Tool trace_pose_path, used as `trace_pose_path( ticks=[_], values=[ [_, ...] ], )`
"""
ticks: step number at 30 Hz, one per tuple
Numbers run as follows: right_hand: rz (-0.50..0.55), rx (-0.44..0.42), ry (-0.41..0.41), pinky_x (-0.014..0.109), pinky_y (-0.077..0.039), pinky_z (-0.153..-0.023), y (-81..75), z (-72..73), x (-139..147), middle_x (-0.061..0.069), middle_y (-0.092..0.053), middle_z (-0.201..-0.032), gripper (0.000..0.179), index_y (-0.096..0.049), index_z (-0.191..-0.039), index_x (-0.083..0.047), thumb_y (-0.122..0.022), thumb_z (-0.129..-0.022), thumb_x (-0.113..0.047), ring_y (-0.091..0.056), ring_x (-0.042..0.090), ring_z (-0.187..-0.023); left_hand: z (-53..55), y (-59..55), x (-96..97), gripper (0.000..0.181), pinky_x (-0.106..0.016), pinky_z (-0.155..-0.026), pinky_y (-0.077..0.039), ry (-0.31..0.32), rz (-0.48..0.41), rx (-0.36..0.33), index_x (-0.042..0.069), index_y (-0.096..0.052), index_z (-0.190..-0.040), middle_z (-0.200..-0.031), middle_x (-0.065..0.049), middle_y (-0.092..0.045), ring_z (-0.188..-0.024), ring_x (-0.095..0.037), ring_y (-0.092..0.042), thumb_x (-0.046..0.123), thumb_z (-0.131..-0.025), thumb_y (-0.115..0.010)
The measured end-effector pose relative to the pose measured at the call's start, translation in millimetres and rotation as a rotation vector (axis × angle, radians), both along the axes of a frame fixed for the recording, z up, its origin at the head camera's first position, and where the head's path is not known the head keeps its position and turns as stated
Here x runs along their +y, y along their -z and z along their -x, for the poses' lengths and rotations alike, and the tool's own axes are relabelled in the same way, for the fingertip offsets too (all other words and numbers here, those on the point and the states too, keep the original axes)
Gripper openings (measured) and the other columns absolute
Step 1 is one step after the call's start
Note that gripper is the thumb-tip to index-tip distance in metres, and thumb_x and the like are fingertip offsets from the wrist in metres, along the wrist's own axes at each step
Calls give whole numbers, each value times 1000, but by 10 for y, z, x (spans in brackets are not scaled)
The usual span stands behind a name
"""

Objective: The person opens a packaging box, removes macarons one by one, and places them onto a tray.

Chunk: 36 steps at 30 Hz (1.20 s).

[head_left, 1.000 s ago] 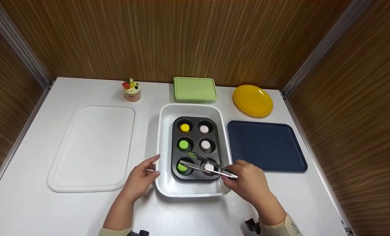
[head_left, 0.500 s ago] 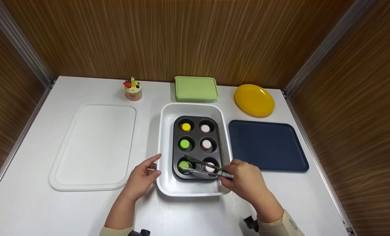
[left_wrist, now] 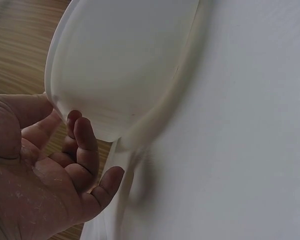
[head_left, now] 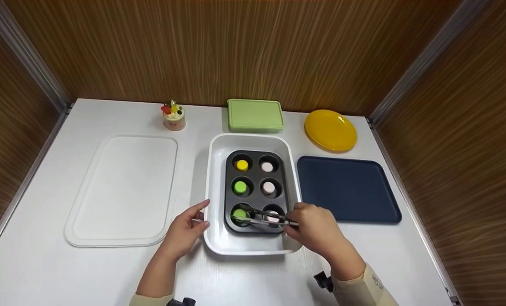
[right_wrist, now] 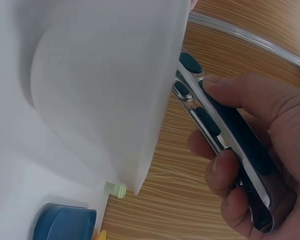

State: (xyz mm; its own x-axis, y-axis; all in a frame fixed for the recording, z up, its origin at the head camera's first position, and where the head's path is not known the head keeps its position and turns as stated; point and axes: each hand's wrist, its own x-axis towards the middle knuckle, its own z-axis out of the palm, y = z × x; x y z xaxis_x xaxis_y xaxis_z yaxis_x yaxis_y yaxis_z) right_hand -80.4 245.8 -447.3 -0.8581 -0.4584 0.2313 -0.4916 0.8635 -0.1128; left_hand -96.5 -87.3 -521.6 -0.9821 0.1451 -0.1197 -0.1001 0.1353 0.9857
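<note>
In the head view my right hand (head_left: 314, 227) holds a pair of metal tongs (head_left: 263, 216) by the handles. Their tips reach into the front left cup of a dark muffin tin (head_left: 255, 197), on either side of a green round piece (head_left: 239, 213); whether they touch it I cannot tell. Dark grip pads show on the tongs (right_wrist: 225, 125) in the right wrist view. Pale pink, green and yellow round pieces sit in the other cups. The tin lies inside a white bin (head_left: 208, 178). Thumb and fingertips of my left hand (head_left: 185, 231) touch the bin's left rim.
A white lid-like tray (head_left: 125, 191) lies on the left, a navy tray (head_left: 348, 189) on the right. Behind the bin are a dessert cup (head_left: 174, 117), a green lidded box (head_left: 255, 114) and a yellow plate (head_left: 330, 130). Wood-grain panels enclose the table.
The tong tips have lowered into the front left cup and drawn closer together round the green piece. My right hand has moved slightly left; the left hand stays on the rim.
</note>
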Motion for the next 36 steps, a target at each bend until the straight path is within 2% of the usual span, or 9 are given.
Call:
trace_pose_path(
  ticks=[4, 10, 16, 25, 29, 36],
  values=[
    [-3, -6, -16, 37, -45, -47, -2, 5, 6, -7, -53, -73, 12, -75, -78, -15, -87, -79, -17, -53, 12, -56, 4, 1, -1, 53, -23, -67, -50, 3, 6, 3, 0, -61, -146, -102, -12, -60, -78, -16, -58, -9, -95, -69],
    [-9, 52, -53, 38, -46, -47, 59, -13, 30, -5, -55, -72, 11, -77, -80, -15, -87, -79, -19, -56, 15, -56, 7, 6, -6, 53, -23, -67, -50, 5, 2, -2, 0, -61, -147, -101, -12, -60, -78, -16, -57, -9, -95, -68],
    [35, 87, -70, 41, -50, -49, 95, -55, 89, -3, -62, -78, 14, -81, -89, -13, -88, -80, -18, -64, 19, -61, 6, 1, 0, 53, -22, -65, -48, 2, -17, -17, 0, -60, -147, -101, -12, -59, -76, -15, -55, -10, -96, -67],
    [78, 107, -22, 40, -48, -49, 12, -92, 229, -5, -61, -78, 15, -81, -92, -16, -89, -80, -19, -59, 16, -59, 4, 4, 1, 54, -22, -64, -47, -9, 6, -8, 0, -59, -149, -103, -11, -59, -76, -16, -54, -8, -96, -68],
    [112, 140, 3, 38, -46, -48, -16, -93, 295, -5, -58, -75, 15, -80, -90, -15, -90, -79, -16, -54, 13, -57, -1, -1, -3, 54, -22, -64, -47, -5, 13, -6, 0, -58, -149, -103, -11, -59, -77, -16, -54, -7, -97, -69],
    [193, 212, 49, 38, -48, -49, -61, -90, 408, -3, -60, -76, 19, -83, -94, -11, -90, -76, -11, -56, 14, -58, -8, -11, -2, 53, -23, -65, -48, -3, 23, -9, 1, -59, -149, -104, -11, -59, -78, -17, -55, -6, -97, -69]
  ],
)
